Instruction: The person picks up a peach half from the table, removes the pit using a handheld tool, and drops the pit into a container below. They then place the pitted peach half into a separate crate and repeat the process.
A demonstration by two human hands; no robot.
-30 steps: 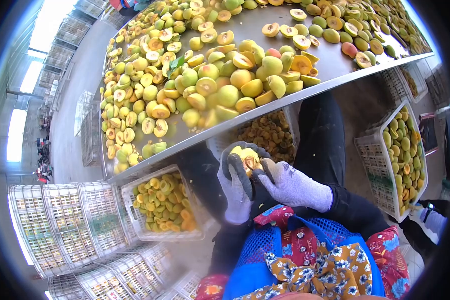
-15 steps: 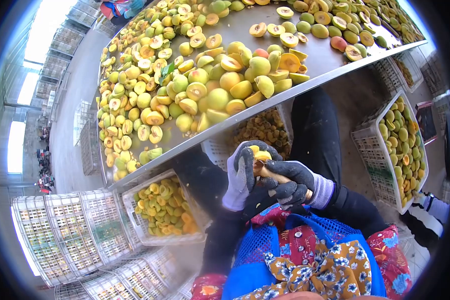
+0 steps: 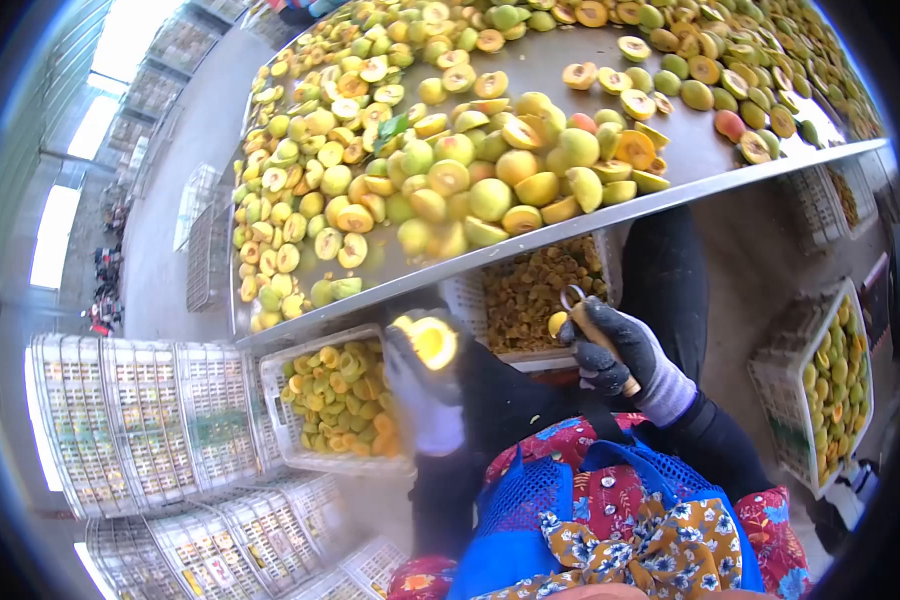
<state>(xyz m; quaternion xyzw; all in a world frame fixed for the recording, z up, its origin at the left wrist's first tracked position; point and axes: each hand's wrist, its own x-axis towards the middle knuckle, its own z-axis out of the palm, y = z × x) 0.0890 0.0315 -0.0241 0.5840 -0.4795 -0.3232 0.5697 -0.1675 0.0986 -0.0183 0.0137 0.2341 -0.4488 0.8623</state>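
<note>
My left hand (image 3: 420,385), in a lavender and dark grey glove, is smeared by motion beside the crate of fruit halves. A bright yellow peach half (image 3: 432,343), cut side up, is in its fingers. In front of my lap, my right hand (image 3: 638,350), gloved alike, is closed around the wooden handle of a pitting tool (image 3: 610,345). The tool's metal loop (image 3: 571,296) points up and away. A small round yellow piece (image 3: 558,323) sits at the fingertips of my right hand, below the loop.
Whole and halved peaches cover much of the metal table (image 3: 682,172). Under its edge stands a crate (image 3: 465,300) of brown pits and scraps. Crates of fruit halves stand at left (image 3: 273,375) and right (image 3: 770,385). Stacked white crates (image 3: 140,420) rise at far left.
My hands have parted. The left has moved left with the peach half to the side crate; the right stays over the lap with the tool, its loop now showing. The view has shifted.
</note>
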